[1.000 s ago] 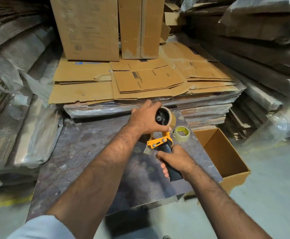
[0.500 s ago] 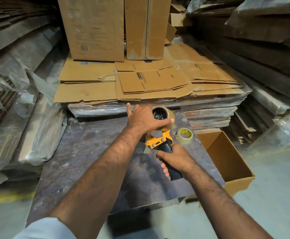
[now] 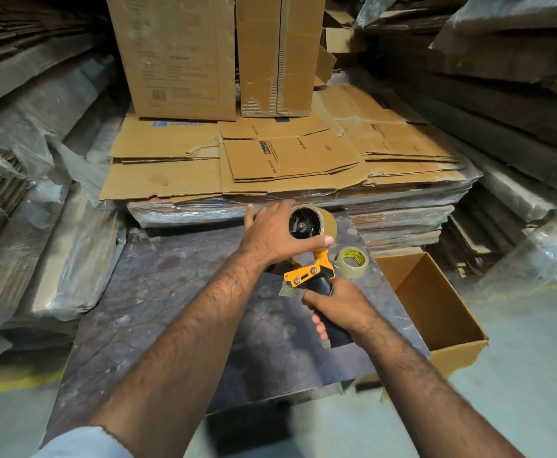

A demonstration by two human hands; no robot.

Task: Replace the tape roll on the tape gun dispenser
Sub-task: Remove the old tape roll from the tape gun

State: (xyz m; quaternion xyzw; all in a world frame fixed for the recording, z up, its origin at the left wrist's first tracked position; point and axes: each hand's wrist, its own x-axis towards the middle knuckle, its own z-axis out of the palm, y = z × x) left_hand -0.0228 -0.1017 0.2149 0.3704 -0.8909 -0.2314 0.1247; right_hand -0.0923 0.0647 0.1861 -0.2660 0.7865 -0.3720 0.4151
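Note:
My right hand (image 3: 338,304) grips the black handle of an orange tape gun (image 3: 310,274), held above a dark marbled slab (image 3: 178,292). A brown tape roll (image 3: 325,223) sits on the gun's black hub at the top. My left hand (image 3: 270,233) lies against the roll's left side, thumb stretched under it and fingers spread behind. The gun's metal blade points left, below my left wrist. A second, pale tape roll (image 3: 351,262) with a yellow-printed core lies on the slab just right of the gun.
An open, empty cardboard box (image 3: 436,312) stands on the floor to the right of the slab. Flattened cartons (image 3: 270,157) are stacked behind, with upright boxes (image 3: 178,54) on them. Plastic-wrapped cardboard bundles line both sides.
My left hand has opened from a closed grasp over the roll, its fingers now spread behind it and the thumb under it. The right hand and the gun have barely moved.

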